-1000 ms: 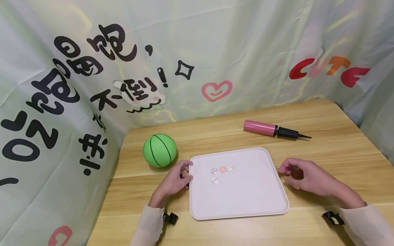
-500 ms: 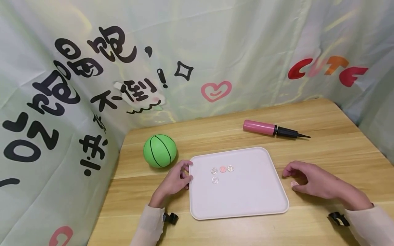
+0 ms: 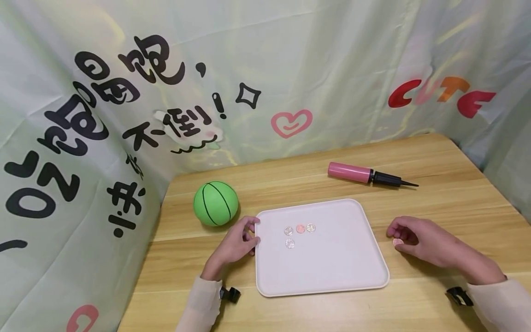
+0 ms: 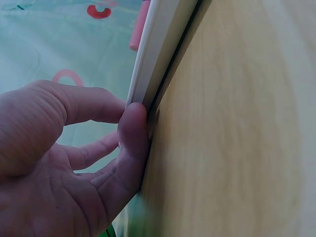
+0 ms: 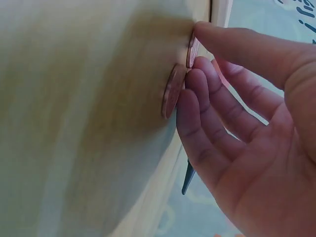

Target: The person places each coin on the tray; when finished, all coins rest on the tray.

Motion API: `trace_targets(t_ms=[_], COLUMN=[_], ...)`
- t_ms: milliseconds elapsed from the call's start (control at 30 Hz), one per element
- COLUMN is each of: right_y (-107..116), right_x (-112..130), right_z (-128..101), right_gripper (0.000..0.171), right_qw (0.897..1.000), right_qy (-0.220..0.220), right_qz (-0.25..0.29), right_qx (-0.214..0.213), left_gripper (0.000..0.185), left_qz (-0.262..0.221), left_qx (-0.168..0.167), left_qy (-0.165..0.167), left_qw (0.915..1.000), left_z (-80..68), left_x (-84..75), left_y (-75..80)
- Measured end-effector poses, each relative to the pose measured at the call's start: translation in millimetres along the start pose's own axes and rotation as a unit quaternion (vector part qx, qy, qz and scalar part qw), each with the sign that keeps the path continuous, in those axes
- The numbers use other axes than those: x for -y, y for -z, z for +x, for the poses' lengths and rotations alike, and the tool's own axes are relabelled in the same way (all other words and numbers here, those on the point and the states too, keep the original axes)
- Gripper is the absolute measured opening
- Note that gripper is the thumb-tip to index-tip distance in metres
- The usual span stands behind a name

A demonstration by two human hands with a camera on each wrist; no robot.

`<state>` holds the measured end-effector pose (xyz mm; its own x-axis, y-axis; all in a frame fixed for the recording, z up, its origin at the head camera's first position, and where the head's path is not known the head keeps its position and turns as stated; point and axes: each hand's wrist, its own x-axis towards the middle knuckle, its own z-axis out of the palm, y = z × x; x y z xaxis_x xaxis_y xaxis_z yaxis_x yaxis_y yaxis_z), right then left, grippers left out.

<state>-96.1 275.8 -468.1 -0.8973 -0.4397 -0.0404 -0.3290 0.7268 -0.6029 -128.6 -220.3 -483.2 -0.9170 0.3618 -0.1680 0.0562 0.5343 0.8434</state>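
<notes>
The right hand (image 3: pixel 427 240) rests on the wooden table (image 3: pixel 448 207) just to the right of the pale tray (image 3: pixel 332 272). Its fingers (image 5: pixel 207 106) are loosely bent, not closed, and their tips touch a copper coin (image 3: pixel 398 241) that lies on the wood right under them. In the right wrist view the coin (image 5: pixel 172 91) shows edge-on against the fingertips, with the thumb reaching over it from the other side; whether thumb and fingers already pinch the coin or only touch it cannot be told. A second thin edge shows next to the thumb tip, too blurred to name.

The left hand (image 3: pixel 237 243) sits at the tray's left rim. Its fingers (image 4: pixel 133 131) are gently curled, and one tip presses against the rim (image 4: pixel 155 54) where it meets the table; the thumb lies along the outside. The rest of that hand is cut off by the frame in the left wrist view.

On the tray, just beyond the left fingertips, lie four coins (image 3: pixel 299 232): three in a row and one below. A green ball (image 3: pixel 215 203) stands behind the left hand, and a pink pump (image 3: pixel 365 174) lies well beyond the right fingers.
</notes>
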Motion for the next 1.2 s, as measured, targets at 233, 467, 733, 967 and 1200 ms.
trace_targets(t_ms=[233,467,733,967,1200], right_y=[0.1,-0.5,3.2,1.4,2.7], right_x=[-0.9,-1.8,-0.7,-0.7,-2.4], right_z=[3.9,5.3,5.4,5.1,4.0], right_gripper=[0.017,0.016,0.016,0.017,0.018], right_qw=[1.000,1.000,1.000,1.000,1.000], right_qy=[-0.005,0.008,0.003,-0.002,-0.010], right_qz=[-0.006,0.001,0.001,-0.008,-0.029], right_qx=[0.005,0.014,0.026,0.024,-0.007], left_gripper=[0.048,0.048,0.049,0.048,0.048], left_qz=[-0.001,0.003,-0.005,-0.006,-0.003], left_qx=[-0.002,-0.003,-0.002,-0.002,-0.002], left_qy=[0.003,0.003,-0.004,-0.004,-0.005], left_qw=[1.0000,1.0000,1.0000,1.0000,1.0000], left_z=[0.1,0.3,1.0,1.1,0.9], left_x=[-0.8,-2.3,2.0,3.0,2.4], left_y=[1.2,2.1,0.1,-0.3,-0.1])
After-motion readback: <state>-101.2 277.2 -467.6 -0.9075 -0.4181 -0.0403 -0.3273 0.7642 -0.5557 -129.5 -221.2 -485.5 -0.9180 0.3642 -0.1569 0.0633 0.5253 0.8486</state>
